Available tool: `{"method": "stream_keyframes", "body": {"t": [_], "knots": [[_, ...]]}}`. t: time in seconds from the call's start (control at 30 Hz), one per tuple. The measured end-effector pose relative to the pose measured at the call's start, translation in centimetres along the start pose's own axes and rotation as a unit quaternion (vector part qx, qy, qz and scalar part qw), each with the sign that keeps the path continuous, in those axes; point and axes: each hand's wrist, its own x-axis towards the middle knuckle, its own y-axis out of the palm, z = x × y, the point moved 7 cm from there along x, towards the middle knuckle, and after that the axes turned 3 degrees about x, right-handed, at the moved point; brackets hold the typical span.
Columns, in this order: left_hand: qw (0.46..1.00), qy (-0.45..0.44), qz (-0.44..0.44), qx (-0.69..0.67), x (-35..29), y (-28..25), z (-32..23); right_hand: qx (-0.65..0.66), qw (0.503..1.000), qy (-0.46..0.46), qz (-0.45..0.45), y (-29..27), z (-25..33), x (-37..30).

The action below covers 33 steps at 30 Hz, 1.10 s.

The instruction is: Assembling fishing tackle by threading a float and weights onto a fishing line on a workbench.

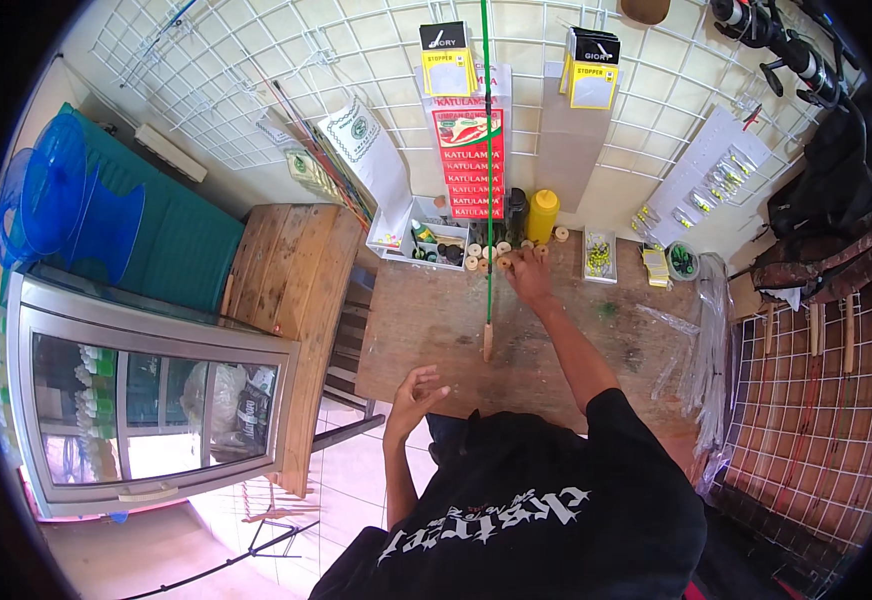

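Observation:
A thin green fishing rod (490,170) runs lengthwise through the middle of the view, its pale wooden handle (488,343) down at the brown wooden tabletop (416,320). At the back of the table stands a group of small round cork-coloured pieces (473,263). Over them reaches my right hand (528,274), fingers bent together around one of these pieces (504,263), which they partly cover. My left hand (418,400) hovers by the table's front edge, left of the rod handle, fingers apart and holding nothing.
Behind the cork pieces is a yellow squeeze bottle (542,215). A white box (436,250) of small items is to its left; a small tray (600,257) and clear plastic sleeves (713,350) lie right. A white wire grid (346,45) hung with packets rises behind. A glass cabinet (151,400) stands left.

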Motion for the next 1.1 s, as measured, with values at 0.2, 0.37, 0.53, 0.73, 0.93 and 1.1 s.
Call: {"method": "stream_keyframes", "body": {"t": [0.2, 0.37, 0.53, 0.73, 0.93, 1.1], "knots": [[1.000, -0.012, 0.004, 0.005, -0.3, -0.2, 0.3, -0.106, 0.993, -0.031, 0.038, 1.2, 1.9, -0.3], [1.000, -0.011, 0.000, 0.028, -0.4, -0.2, 0.7, -0.103, 0.992, -0.062, 0.032, 1.6, 2.6, -0.5], [0.999, -0.011, 0.030, 0.036, -0.4, 0.6, -0.8, -0.075, 0.996, -0.036, -0.015, 0.6, 2.2, -1.0], [0.998, 0.041, 0.056, 0.004, -0.1, 1.9, -1.8, 0.395, 0.899, 0.187, 0.018, -3.0, 0.8, -2.9], [0.990, 0.125, 0.047, -0.050, 1.3, 5.5, -6.9, 0.626, 0.755, 0.193, 0.037, -10.2, 5.6, -7.5], [0.956, 0.286, 0.034, 0.055, 1.1, 9.0, -14.4, 0.693, 0.707, 0.135, 0.038, -14.6, 9.1, -10.2]]}}
